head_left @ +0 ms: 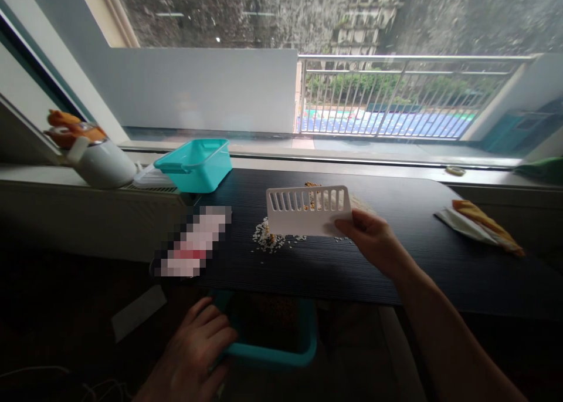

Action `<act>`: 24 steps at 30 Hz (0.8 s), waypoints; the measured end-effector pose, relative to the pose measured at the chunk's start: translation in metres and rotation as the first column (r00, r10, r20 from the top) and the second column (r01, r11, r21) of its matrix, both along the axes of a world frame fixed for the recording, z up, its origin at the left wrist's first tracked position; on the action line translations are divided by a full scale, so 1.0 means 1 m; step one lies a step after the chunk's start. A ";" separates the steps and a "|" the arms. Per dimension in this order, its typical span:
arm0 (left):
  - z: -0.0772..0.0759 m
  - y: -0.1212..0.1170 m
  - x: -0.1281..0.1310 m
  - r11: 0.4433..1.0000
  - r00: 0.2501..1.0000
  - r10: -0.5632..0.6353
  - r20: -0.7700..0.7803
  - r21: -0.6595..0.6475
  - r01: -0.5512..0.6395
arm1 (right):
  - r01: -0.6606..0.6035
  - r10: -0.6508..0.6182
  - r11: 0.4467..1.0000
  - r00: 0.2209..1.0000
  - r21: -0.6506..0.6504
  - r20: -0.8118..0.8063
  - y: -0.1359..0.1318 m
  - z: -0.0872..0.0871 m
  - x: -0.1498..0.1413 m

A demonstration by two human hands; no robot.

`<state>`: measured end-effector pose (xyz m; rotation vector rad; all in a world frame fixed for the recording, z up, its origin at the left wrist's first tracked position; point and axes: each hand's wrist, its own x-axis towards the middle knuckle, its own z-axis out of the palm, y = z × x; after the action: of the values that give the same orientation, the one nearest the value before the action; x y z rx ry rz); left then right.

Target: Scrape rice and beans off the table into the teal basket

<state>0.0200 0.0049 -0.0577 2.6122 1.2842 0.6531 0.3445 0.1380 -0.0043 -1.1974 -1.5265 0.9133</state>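
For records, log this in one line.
left hand: gripping lower teal plastic tub; right hand: holding white slotted plastic panel; black tabletop: scattered white grains

Head cam looks fwd & down, near tbl (325, 273)

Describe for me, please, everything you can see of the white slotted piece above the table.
The white slotted piece is thin and roughly rectangular, with rounded corners, and looks like plastic. A row of narrow slots runs along its upper part, above a plain solid band. The right hand grips its right end, holding it broad side toward the camera over the dark table. Yellow-brown grains show past its top edge. Whether it touches the table is unclear.
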 end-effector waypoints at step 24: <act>-0.006 -0.002 0.000 0.998 0.999 0.042 0.020 -0.052 -0.040 | -0.021 0.012 0.996 0.994 -0.085 -0.109 -0.018 0.001 0.003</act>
<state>0.0195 0.0027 -0.0632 2.5378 1.3338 0.6429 0.3470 0.1201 -0.0035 -1.1783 -1.4250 1.0468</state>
